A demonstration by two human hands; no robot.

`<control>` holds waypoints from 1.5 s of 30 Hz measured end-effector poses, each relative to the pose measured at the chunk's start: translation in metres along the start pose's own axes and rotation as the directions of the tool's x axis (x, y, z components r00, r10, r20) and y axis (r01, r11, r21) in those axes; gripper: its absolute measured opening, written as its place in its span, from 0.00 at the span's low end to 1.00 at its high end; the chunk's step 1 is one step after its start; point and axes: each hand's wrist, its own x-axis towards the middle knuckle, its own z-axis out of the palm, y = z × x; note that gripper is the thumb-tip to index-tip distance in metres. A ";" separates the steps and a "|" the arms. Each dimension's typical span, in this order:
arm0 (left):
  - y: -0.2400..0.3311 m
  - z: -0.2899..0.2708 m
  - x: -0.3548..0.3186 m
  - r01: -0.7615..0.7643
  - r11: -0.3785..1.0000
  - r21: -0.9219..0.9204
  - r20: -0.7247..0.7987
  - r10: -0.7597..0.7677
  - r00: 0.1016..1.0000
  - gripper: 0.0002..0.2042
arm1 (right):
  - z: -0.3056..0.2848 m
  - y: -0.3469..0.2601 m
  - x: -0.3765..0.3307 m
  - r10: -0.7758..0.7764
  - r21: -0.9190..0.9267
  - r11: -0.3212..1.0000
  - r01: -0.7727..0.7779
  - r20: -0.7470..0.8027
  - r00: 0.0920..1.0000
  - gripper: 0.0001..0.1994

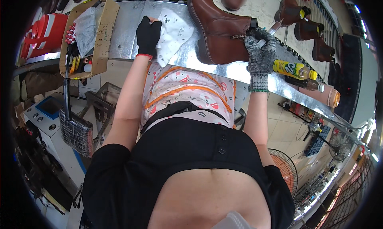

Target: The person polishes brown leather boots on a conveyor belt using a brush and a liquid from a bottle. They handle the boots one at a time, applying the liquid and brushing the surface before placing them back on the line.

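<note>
My left hand (149,35), in a black glove with a bare fingertip, is closed at the edge of a white cloth (175,31) with dark stains. The cloth spreads over the metal edge of the bench to the hand's right. A brown leather boot (223,33) with a side zip lies on its side, sole to the left. At the boot's top opening is my right hand (260,55), in a grey knitted glove, closed round the shaft; its fingers are partly hidden. Just beyond that hand, a small pale tube-like thing (274,28) is visible.
Several brown boots (309,29) stand along the conveyor (263,5) at the far right. A yellow-labelled drink bottle (294,69) and a dark bottle (311,84) lie right of my right hand. On the left are a cardboard box (105,37) of tools and a red bag (48,33).
</note>
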 end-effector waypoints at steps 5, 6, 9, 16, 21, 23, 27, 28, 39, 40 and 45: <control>-0.022 0.021 -0.001 0.281 0.911 -0.304 0.266 -0.202 0.943 0.09 | 0.003 -0.006 0.001 0.062 0.058 0.996 -0.061 -0.007 0.998 0.21; -0.022 0.022 -0.002 0.444 0.790 -0.423 0.354 -0.307 0.884 0.08 | 0.004 -0.003 0.001 0.050 0.093 0.995 -0.049 -0.013 0.999 0.21; 0.040 0.006 -0.007 0.753 0.024 -0.657 0.657 -0.473 0.588 0.08 | 0.005 -0.010 0.002 0.097 0.016 0.995 -0.097 -0.008 0.995 0.20; -0.016 0.013 0.006 -0.123 0.992 -0.035 -0.214 0.113 0.970 0.14 | 0.005 -0.013 0.001 0.022 -0.062 0.998 -0.022 -0.005 1.000 0.20; 0.013 0.013 -0.010 -0.159 0.980 0.121 -0.058 0.167 0.984 0.18 | 0.004 -0.008 0.002 0.010 -0.129 0.992 -0.013 -0.021 1.000 0.19; 0.024 0.030 -0.022 -0.239 0.971 0.023 -0.092 0.240 0.966 0.14 | 0.004 -0.008 0.003 0.006 -0.103 0.995 -0.008 -0.015 1.000 0.19; 0.064 0.036 -0.040 -0.193 0.970 -0.150 0.095 0.209 0.973 0.09 | 0.002 -0.006 0.002 -0.021 -0.110 0.994 0.020 -0.006 1.000 0.19; 0.075 0.031 -0.043 -0.172 0.963 -0.206 0.150 0.205 0.967 0.08 | 0.003 -0.008 0.002 0.005 -0.094 0.996 -0.005 -0.011 1.000 0.19; 0.059 0.040 -0.031 -0.530 0.819 -0.221 0.160 0.566 0.808 0.08 | 0.003 -0.008 0.001 0.034 -0.016 0.999 -0.034 -0.011 0.999 0.19; 0.059 0.039 -0.028 -0.552 0.806 -0.212 0.179 0.588 0.789 0.09 | 0.002 -0.010 0.002 0.033 -0.050 0.998 -0.033 -0.013 0.999 0.19; 0.058 0.037 -0.014 -0.661 0.721 -0.208 0.257 0.693 0.674 0.11 | 0.000 -0.006 0.003 0.001 -0.087 0.996 -0.003 -0.015 1.000 0.19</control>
